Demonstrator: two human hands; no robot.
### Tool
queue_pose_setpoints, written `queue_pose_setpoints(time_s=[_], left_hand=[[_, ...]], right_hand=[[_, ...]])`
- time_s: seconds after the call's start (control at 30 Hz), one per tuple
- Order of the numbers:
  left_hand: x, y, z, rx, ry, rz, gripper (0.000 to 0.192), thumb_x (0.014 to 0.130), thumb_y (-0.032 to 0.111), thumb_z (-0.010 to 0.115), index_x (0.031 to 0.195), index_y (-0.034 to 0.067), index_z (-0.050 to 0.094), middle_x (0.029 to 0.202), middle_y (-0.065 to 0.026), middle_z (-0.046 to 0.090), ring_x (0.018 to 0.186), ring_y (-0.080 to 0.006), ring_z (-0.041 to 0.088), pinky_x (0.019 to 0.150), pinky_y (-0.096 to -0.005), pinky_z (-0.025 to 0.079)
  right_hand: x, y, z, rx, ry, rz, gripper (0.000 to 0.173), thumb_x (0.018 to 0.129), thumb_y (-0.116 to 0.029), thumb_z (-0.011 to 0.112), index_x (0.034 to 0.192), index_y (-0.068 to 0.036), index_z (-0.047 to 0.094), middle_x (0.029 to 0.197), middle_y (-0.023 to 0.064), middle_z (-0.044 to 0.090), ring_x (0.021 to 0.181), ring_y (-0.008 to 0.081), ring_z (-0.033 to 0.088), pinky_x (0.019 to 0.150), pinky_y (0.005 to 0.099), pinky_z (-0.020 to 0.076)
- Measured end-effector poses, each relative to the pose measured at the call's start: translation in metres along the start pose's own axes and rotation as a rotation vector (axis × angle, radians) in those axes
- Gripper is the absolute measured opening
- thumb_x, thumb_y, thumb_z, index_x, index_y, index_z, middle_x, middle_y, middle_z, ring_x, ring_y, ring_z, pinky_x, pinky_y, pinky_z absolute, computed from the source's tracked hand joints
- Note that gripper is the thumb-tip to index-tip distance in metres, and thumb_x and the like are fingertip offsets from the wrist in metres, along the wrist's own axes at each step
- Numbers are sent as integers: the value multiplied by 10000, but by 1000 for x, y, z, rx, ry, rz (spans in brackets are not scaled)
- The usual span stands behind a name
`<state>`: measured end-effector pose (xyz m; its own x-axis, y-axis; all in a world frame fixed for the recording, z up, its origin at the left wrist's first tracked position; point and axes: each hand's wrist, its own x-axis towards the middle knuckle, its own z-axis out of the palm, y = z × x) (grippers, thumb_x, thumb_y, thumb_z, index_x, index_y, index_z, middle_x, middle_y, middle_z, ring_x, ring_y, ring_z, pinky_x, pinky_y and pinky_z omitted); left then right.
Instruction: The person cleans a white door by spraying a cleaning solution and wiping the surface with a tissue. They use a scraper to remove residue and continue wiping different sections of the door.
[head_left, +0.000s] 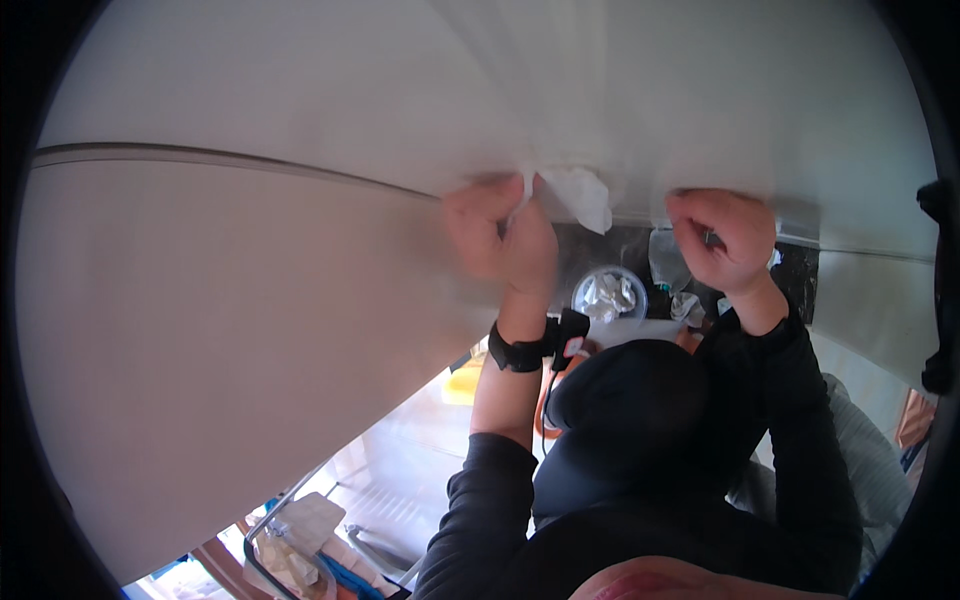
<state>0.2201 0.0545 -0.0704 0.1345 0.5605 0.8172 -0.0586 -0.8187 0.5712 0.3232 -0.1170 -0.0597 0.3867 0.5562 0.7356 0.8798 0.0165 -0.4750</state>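
Note:
A white tissue or thin cloth (585, 196) is pinched between the thumb and fingers of my left hand (504, 229), close against a pale, smooth upright panel (360, 90). A black strap with a small black device (574, 341) circles my left wrist. To the right, my right hand (724, 236) is curled near the same panel, its fingertips at the surface; whether it holds anything small is hidden. Below the hands, a clear round container (609, 295) holds crumpled whitish material.
A large pale door or panel (187, 337) fills the left side. Beside the round container are a clear bag (670, 261) and a crumpled tissue (686, 308) on a dark surface. A metal-framed rack or cart (251, 551) with bags stands lower left. Something yellow (461, 384) lies behind my left forearm.

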Motion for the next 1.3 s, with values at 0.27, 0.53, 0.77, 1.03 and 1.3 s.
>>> queue_pose_setpoints(time_s=[0.27, 0.53, 0.77, 1.03, 1.3], left_hand=[[21, 13, 3, -18, 102, 34, 231, 673, -104, 699, 704, 36, 517, 767, -44, 525, 686, -149, 511, 616, -263, 429], [16, 13, 2, -46, 39, -57, 247, 657, -92, 734, 708, 30, 526, 751, -32, 521, 665, -118, 494, 639, -243, 410], [25, 19, 10, -153, 79, -7, 255, 664, -81, 737, 697, 21, 506, 734, -27, 525, 664, -109, 487, 636, -228, 409], [14, 11, 6, -118, 38, -5, 230, 667, -70, 744, 704, 14, 533, 732, -51, 539, 670, -114, 506, 621, -241, 439], [-34, 19, -36, -239, -336, -845, 144, 759, 89, 732, 808, 12, 620, 756, -32, 631, 703, -116, 589, 671, -237, 467]], right_hand=[[3, -5, -3, -7, -15, 4, 179, 637, 78, 649, 765, -47, 640, 718, 64, 648, 488, 151, 557, 470, 223, 415], [-1, 1, 2, 38, 16, 45, 119, 647, 48, 660, 720, -43, 639, 678, 61, 645, 423, 112, 512, 426, 206, 386], [0, -1, -2, -27, -8, -17, 160, 646, 90, 635, 748, -33, 640, 701, 52, 641, 455, 110, 527, 445, 206, 397], [-8, -1, 4, 19, 44, 51, 142, 654, 60, 660, 747, -47, 658, 684, 50, 641, 433, 102, 506, 428, 202, 383], [-6, -37, -9, 234, -16, 251, 389, 733, -68, 720, 1104, -51, 608, 937, 62, 652, 749, 112, 602, 657, 229, 464]])
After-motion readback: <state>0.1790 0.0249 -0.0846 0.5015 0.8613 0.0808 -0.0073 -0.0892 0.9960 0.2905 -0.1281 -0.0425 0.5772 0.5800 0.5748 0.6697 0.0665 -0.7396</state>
